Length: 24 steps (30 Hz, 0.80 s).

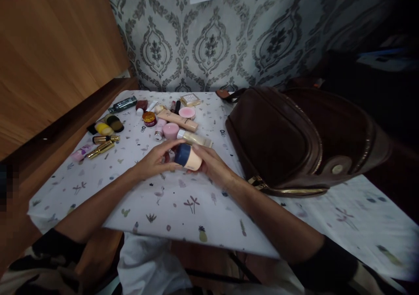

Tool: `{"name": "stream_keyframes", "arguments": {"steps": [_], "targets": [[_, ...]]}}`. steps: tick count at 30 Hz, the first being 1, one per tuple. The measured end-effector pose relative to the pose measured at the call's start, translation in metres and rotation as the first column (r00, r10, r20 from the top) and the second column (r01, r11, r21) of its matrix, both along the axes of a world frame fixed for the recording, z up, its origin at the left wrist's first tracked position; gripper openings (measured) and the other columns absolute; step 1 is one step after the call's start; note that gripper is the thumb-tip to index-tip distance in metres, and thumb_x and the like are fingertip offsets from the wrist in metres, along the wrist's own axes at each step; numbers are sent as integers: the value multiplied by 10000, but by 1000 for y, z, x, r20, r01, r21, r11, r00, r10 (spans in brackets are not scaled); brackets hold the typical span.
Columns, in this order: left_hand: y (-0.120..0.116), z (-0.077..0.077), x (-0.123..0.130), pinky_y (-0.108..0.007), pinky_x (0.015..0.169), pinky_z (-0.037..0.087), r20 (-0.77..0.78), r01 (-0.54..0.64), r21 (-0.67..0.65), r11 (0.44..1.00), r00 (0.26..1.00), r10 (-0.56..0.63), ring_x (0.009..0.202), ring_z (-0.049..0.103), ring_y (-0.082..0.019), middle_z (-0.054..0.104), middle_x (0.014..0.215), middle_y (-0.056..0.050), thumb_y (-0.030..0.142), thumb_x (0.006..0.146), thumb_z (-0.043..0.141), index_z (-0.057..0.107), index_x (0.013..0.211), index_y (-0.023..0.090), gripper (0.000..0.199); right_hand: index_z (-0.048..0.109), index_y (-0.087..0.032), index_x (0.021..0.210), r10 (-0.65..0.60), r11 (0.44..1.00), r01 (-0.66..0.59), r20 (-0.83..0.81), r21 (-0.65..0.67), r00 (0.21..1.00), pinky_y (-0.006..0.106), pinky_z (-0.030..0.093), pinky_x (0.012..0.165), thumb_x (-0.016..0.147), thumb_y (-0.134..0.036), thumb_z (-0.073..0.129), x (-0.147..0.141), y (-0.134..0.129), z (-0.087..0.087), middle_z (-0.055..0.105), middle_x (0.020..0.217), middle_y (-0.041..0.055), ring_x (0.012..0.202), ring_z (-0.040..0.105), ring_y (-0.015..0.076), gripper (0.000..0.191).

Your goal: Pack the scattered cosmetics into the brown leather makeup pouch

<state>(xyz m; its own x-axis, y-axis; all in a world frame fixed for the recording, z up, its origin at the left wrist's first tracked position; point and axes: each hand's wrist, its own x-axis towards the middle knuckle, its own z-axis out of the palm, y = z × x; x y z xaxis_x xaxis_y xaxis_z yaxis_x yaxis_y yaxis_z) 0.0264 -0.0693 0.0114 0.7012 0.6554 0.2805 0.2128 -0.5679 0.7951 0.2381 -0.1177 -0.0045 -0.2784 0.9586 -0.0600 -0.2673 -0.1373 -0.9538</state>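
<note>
A small cosmetic jar (193, 159) with a navy cap and a cream body is held tilted just above the table's near middle. My right hand (214, 164) wraps round its cream end. My left hand (155, 159) has thumb and fingers closed about the navy end. A small reddish thing shows dimly between the left fingers and the jar; I cannot make out what it is. Just beyond my hands lie a pale tube (194, 138) with a white cap, a pink jar (170, 131) and a longer beige tube (178, 120).
A big brown leather bag (275, 133) stands on the right of the patterned tablecloth (176, 207). Gold tubes (101, 149), yellow sponges (104, 128), a dark green box (123, 104) and an amber jar (149, 119) lie at left. The papered wall (211, 46) rises behind.
</note>
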Motion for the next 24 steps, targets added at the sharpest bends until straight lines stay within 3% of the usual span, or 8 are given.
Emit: {"name": "stream_keyframes", "arguments": {"steps": [3,9,12,15,19,24], "targets": [[-4,3,2,-343,922,518,14,-13,48,999,1000,12,1251,563,-301,581,1413,-118,479,846,748,542,1421,246,653,676,-169,1066,33,999,-34,-87,-14,996,295,534,545,845,-644,655,-1,0,3,724,870,77,646,644,168,523],[-7,-2,13,-393,1034,483,213,-133,-116,984,965,156,1255,576,-294,645,1330,-113,635,919,572,585,1361,190,627,475,-271,1320,86,996,-82,-235,27,968,404,618,811,789,-652,725,-9,-5,0,666,1194,70,925,703,211,700],[-11,-2,18,-387,1045,480,157,-156,-165,974,971,182,1201,611,-270,669,1305,-101,646,997,375,632,1305,173,620,407,-309,1400,99,990,-86,-113,116,989,359,629,777,740,-573,803,-12,-7,-6,557,1343,70,1008,666,202,813],[-16,0,21,-379,1073,464,82,-174,-155,973,979,188,1238,587,-260,646,1349,-84,640,1006,346,591,1357,190,622,418,-295,1418,92,972,-107,81,208,992,290,608,646,682,-489,859,-13,-7,-9,509,1391,85,976,645,200,880],[-22,-2,25,-374,1127,414,73,-244,-94,965,965,251,1330,512,-251,567,1439,-83,665,990,365,506,1414,203,642,497,-272,1343,-37,942,-35,209,333,977,264,566,605,723,-472,825,-10,-7,-7,557,1330,78,966,644,206,729],[-22,-7,30,-363,1025,479,56,-260,-165,951,961,272,1159,603,-242,641,1286,-89,673,981,380,561,1321,190,617,441,-227,1282,-307,882,156,290,445,906,370,562,854,801,-469,763,-7,-10,-2,614,1169,69,1046,634,225,628]]}}
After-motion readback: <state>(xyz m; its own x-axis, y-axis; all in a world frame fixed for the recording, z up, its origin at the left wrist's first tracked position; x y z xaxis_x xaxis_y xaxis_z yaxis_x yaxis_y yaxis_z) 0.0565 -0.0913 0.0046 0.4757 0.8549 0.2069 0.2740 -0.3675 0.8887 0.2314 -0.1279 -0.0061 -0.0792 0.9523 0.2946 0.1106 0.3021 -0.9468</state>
